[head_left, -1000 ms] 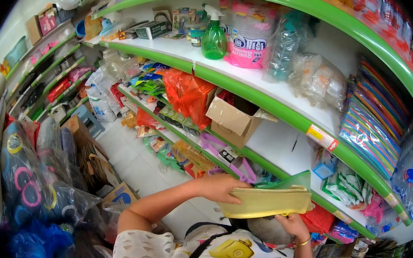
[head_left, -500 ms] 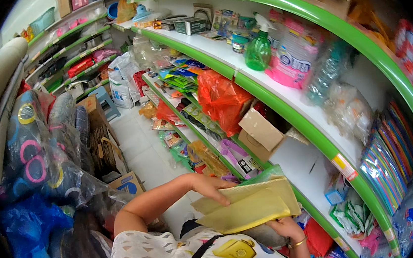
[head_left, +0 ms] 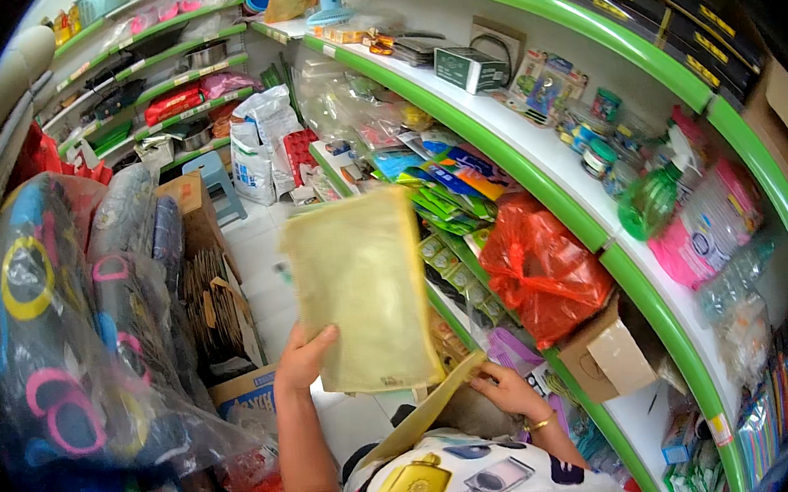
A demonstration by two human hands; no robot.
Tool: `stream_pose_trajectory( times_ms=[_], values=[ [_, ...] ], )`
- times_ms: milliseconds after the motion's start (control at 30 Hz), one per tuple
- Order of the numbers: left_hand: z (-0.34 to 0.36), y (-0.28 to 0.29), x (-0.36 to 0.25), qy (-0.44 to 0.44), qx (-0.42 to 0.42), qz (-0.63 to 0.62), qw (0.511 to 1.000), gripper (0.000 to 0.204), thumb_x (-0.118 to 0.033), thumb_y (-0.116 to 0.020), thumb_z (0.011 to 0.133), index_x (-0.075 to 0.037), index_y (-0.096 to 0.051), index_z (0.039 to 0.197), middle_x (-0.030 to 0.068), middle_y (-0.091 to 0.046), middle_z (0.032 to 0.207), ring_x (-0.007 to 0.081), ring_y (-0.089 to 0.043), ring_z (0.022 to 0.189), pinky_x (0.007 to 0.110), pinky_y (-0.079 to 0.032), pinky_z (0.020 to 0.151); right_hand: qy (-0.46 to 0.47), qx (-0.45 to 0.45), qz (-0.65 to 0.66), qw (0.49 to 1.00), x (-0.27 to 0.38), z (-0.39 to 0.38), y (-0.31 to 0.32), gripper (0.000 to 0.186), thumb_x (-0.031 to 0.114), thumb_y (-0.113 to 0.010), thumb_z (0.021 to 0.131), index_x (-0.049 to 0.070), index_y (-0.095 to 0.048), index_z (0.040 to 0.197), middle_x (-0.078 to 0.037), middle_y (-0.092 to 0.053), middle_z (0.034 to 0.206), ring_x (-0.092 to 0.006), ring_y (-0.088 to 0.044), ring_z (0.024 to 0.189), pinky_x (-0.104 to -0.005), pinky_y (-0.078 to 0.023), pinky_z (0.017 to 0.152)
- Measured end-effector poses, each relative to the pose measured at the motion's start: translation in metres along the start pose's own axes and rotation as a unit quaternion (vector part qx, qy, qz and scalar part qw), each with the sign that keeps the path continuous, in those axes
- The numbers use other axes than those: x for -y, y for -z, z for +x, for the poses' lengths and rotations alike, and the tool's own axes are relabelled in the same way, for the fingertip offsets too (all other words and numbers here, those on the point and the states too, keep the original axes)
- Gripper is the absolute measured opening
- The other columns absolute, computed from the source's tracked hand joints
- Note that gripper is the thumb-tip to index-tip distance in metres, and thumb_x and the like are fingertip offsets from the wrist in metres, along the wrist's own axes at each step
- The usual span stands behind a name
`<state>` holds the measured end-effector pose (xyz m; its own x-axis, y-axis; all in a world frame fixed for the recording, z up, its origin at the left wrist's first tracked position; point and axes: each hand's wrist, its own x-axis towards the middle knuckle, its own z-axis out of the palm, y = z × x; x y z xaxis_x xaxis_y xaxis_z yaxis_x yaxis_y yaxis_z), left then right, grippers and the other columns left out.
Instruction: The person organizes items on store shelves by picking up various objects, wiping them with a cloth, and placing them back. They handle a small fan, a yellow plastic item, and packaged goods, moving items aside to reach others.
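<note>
In front of me, my left hand [head_left: 306,357] is closed on the lower left edge of a pale yellow, see-through document pouch [head_left: 360,292] with a brighter yellow border. The pouch stands raised with its broad face toward me. Lower and to the right, my right hand [head_left: 508,392] pinches the corner of a second yellow pouch [head_left: 420,412], seen nearly edge-on and tilted against my front. The two pouches are apart at the top; the raised one's lower edge comes close to the other.
Green-edged shelves [head_left: 525,181] curve along the right, bearing a red plastic bag [head_left: 543,265], a cardboard box [head_left: 608,353] and a green spray bottle [head_left: 651,202]. Plastic-wrapped patterned rolls [head_left: 40,309] crowd the left. A blue stool [head_left: 215,187] stands farther along the tiled aisle [head_left: 267,258].
The yellow pouches, earlier stacked together, are now separated. My left hand has lifted one up and to the left, while my right hand keeps the other low. The view has swung right-to-left along the aisle.
</note>
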<state>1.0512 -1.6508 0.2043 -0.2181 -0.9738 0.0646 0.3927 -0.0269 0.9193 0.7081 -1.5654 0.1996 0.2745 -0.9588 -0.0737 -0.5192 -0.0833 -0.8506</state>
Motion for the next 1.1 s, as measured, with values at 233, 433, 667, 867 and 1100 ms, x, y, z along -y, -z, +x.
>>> stream_pose_trajectory(
  times_ms=[233,433,667,867,1100],
  values=[
    [0.03,0.059,-0.01,-0.156,-0.249,-0.185,0.938,0.047,-0.009,-0.055,0.084,-0.001,-0.04,0.127,0.012,-0.052,0.117,0.0251,-0.053,0.104,0.038,-0.045,0.088,0.033,-0.005,0.059,0.998,0.009,0.14,-0.027,0.029,0.02,-0.05,0.091,0.002,-0.058,0.111,-0.008,-0.062,0.104,-0.013,-0.056,0.094,-0.0251,-0.043,0.082],
    [0.084,0.095,-0.033,-0.219,-0.318,-0.177,0.905,0.049,-0.009,-0.051,0.086,-0.001,-0.033,0.132,0.0143,-0.046,0.124,0.0275,-0.049,0.11,0.039,-0.042,0.091,-0.125,-0.056,0.399,0.907,-0.026,0.254,-0.038,0.034,0.026,-0.042,0.094,0.0,-0.057,0.111,-0.008,-0.062,0.102,-0.0136,-0.059,0.089,-0.0259,-0.045,0.08],
    [0.202,0.137,-0.062,-0.279,-0.235,-0.214,0.906,0.044,-0.008,-0.05,0.089,-0.005,-0.036,0.131,0.0079,-0.046,0.126,0.02,-0.049,0.11,0.036,-0.039,0.095,-0.183,-0.005,0.548,0.816,0.0,0.359,-0.023,0.041,0.031,-0.038,0.094,0.0,-0.054,0.115,-0.01,-0.061,0.107,-0.0184,-0.061,0.093,-0.0299,-0.049,0.082],
    [0.309,0.165,-0.088,-0.254,-0.215,-0.216,0.918,0.047,-0.009,-0.051,0.088,-0.006,-0.034,0.133,0.009,-0.046,0.127,0.0219,-0.048,0.111,0.036,-0.04,0.095,-0.208,0.068,0.684,0.696,-0.01,0.428,-0.024,0.043,0.034,-0.038,0.094,0.003,-0.05,0.121,-0.01,-0.058,0.113,-0.0207,-0.06,0.095,-0.0324,-0.049,0.083],
    [0.438,0.239,-0.111,-0.199,-0.258,-0.187,0.927,0.054,-0.005,-0.051,0.086,-0.003,-0.028,0.135,0.0146,-0.041,0.13,0.028,-0.045,0.115,0.039,-0.039,0.095,-0.21,0.107,0.766,0.598,-0.003,0.511,-0.041,0.045,0.037,-0.039,0.091,0.004,-0.05,0.119,-0.013,-0.059,0.11,-0.0271,-0.06,0.093,-0.0385,-0.049,0.081]
  ],
)
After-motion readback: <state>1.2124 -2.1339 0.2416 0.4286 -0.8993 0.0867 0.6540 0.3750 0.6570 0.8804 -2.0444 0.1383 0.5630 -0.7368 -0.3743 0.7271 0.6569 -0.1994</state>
